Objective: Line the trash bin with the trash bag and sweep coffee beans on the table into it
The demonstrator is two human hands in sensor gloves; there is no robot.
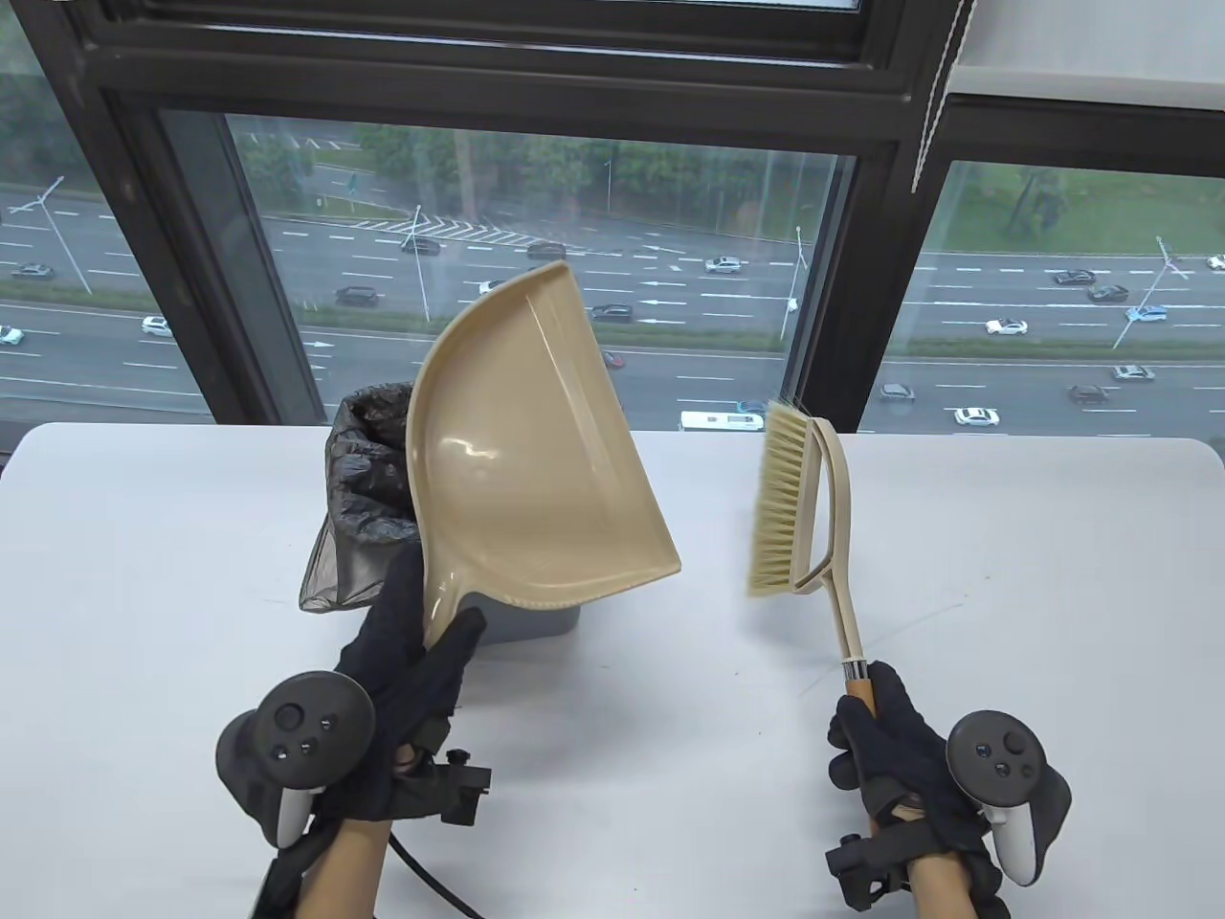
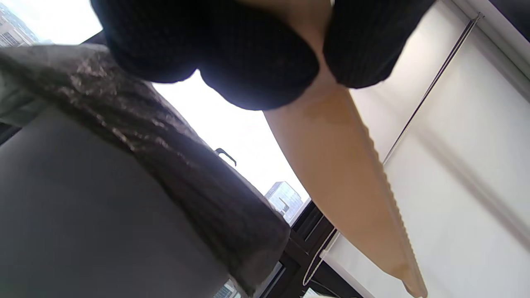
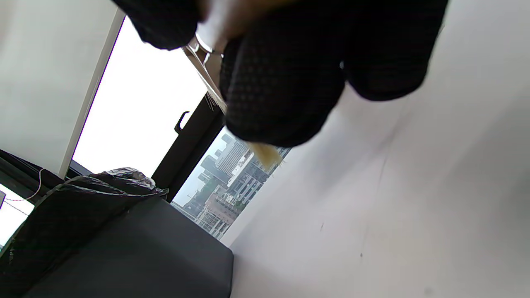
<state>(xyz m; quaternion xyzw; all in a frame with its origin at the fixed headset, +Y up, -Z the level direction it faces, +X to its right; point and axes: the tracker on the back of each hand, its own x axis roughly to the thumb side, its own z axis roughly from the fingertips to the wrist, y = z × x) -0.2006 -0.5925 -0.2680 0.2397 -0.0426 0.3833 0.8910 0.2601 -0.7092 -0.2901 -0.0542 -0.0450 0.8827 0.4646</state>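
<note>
The left hand (image 1: 407,661) is clamped on the short handle of a tan dustpan (image 1: 531,450), thumb and fingers wrapped round it, and holds the pan raised off the white surface (image 1: 1005,593) with its hollow side facing the camera and its wide lip tilted toward the lower right. Directly behind and below the pan stands the grey trash bin (image 1: 536,617), of which only a strip of the front wall shows in the table view; the dark trash bag (image 1: 359,498) is already fitted in it, its crinkled plastic bunched over the rim and hanging down the bin's left side. In the left wrist view the bag's folded edge (image 2: 174,165) runs across the bin's grey wall (image 2: 83,215), and the pan's underside (image 2: 343,174) rises beside it, apart from the bin. The right hand (image 1: 890,747) is curled round the wooden end of a brush (image 1: 799,517), which stands nearly upright above the surface, pale bristles turned left toward the dustpan, with clear space between the two tools. The right wrist view shows that hand's gloved fingers (image 3: 281,82) closed on the handle, a tuft of bristles just below them, and the lined bin (image 3: 136,248) off to the left on the surface. No coffee beans can be made out on the surface in any view. Behind the surface a large window (image 1: 612,239) looks onto a multi-lane road with cars.
</note>
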